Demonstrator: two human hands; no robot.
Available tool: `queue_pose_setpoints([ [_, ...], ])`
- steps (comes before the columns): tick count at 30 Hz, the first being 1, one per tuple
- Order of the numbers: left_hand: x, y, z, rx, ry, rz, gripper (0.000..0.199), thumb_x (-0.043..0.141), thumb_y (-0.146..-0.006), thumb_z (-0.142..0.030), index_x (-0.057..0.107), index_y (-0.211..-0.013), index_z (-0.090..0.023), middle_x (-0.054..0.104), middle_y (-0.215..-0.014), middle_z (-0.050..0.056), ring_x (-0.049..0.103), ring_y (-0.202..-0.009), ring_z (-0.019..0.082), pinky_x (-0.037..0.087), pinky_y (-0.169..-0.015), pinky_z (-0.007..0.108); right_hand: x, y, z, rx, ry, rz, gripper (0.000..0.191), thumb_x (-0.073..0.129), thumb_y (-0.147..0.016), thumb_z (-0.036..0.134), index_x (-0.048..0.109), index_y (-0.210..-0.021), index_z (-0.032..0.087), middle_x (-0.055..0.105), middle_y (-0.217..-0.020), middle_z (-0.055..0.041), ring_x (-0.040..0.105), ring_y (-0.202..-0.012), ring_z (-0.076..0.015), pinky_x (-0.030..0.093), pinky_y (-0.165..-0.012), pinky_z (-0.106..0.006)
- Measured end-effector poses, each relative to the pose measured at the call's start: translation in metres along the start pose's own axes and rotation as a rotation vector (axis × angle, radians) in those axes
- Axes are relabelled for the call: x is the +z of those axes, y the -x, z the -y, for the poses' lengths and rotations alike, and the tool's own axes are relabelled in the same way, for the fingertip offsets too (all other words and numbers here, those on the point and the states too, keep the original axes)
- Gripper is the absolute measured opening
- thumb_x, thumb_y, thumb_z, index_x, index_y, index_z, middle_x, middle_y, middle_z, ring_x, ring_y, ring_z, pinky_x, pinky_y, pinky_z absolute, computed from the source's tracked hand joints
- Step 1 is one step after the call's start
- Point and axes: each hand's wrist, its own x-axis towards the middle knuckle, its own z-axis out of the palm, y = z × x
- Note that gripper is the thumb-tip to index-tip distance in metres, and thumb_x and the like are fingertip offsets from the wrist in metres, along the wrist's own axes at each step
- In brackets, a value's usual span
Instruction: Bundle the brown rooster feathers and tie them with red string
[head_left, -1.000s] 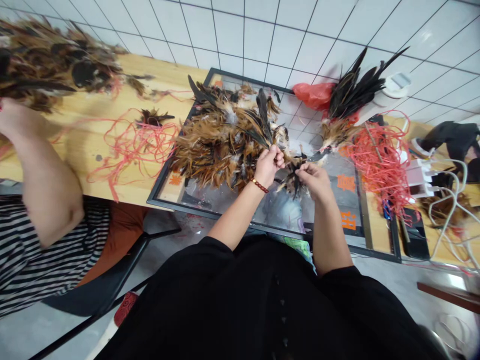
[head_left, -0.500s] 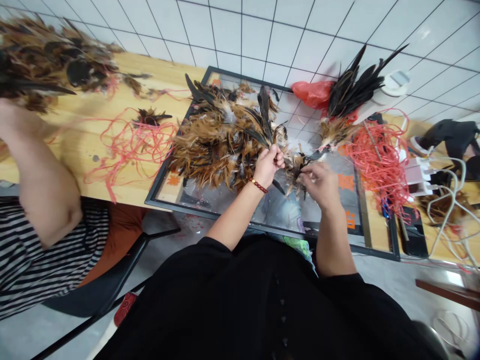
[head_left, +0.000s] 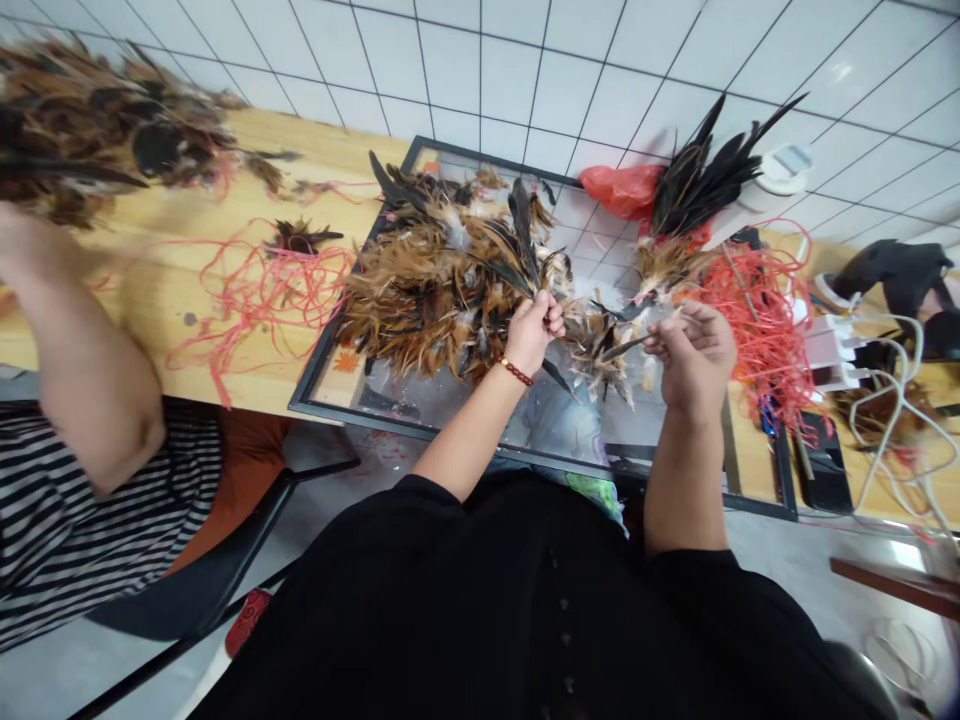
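Observation:
My left hand point(head_left: 537, 325) is closed around the lower ends of a few long dark feathers point(head_left: 523, 235), whose tips point up and away. Behind and left of it spreads a big heap of brown feathers point(head_left: 427, 280) on the glass panel point(head_left: 480, 400). My right hand point(head_left: 694, 355) pinches a single dark feather point(head_left: 626, 347) between thumb and fingers, the feather reaching left over a small pile of loose feathers point(head_left: 596, 360). That small pile lies between my two hands.
Tangled pink plastic string point(head_left: 757, 330) lies on the right, with a black feather bundle point(head_left: 697, 170) and red plastic bag point(head_left: 619, 190) behind. White chargers point(head_left: 836, 350) and a phone point(head_left: 825, 465) lie farther right. A co-worker's arm point(head_left: 82, 340) reaches in at left, near more feathers point(head_left: 90, 120).
My right hand has moved right, away from the small pile, with a dark feather now pinched in its fingers. My left hand has stayed in place with its feathers.

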Motion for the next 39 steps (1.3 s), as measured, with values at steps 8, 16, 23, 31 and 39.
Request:
queue_pose_setpoints([
  [8,-0.001,-0.002,0.001,0.007,-0.002,0.004,0.032,0.053,-0.104,-0.033,0.050,-0.076,-0.017,0.045,-0.059,-0.007,0.041,-0.050,0.004,0.037,-0.055,0.018,-0.007,-0.012,-0.009,0.044,-0.159,-0.090,0.028,0.091,-0.068,0.038,0.071,-0.078,0.020,0.072,-0.077,0.0009,0.064,-0.061,-0.0081,0.052,-0.055,-0.021],
  [16,-0.003,-0.003,0.002,-0.008,-0.012,0.004,0.032,0.058,-0.102,-0.036,0.050,-0.076,-0.018,0.045,-0.061,-0.007,0.041,-0.051,0.005,0.038,-0.055,0.018,-0.006,-0.012,-0.018,0.199,-0.096,0.032,0.037,0.094,-0.060,0.042,0.073,-0.080,0.019,0.065,-0.065,0.0043,0.057,-0.054,-0.0073,0.046,-0.051,-0.020],
  [23,-0.002,0.004,0.007,-0.164,-0.260,0.215,0.035,0.061,-0.100,-0.037,0.051,-0.073,-0.017,0.037,-0.055,-0.008,0.038,-0.046,0.005,0.039,-0.051,0.019,0.010,-0.007,-0.015,0.141,0.220,0.359,0.040,0.087,-0.067,0.056,0.077,-0.085,0.022,0.074,-0.082,-0.0006,0.065,-0.075,-0.0152,0.054,-0.071,-0.029],
  [31,-0.015,0.005,0.021,-0.416,-0.539,0.604,0.044,0.077,-0.088,-0.043,0.050,-0.066,-0.015,0.038,-0.052,-0.008,0.038,-0.042,0.004,0.036,-0.044,0.019,0.029,-0.021,0.001,0.323,0.115,0.602,0.051,0.097,-0.050,0.054,0.072,-0.074,0.017,0.070,-0.071,0.0002,0.060,-0.066,-0.0142,0.052,-0.065,-0.030],
  [39,-0.016,0.001,0.018,-0.406,-0.470,0.528,0.050,0.075,-0.084,-0.060,0.059,-0.087,-0.013,0.070,-0.076,0.005,0.070,-0.065,0.014,0.061,-0.069,0.032,0.022,-0.025,-0.010,0.455,0.085,0.518,0.055,0.095,-0.052,0.061,0.064,-0.067,0.018,0.054,-0.052,0.0048,0.038,-0.044,-0.0067,0.030,-0.041,-0.024],
])
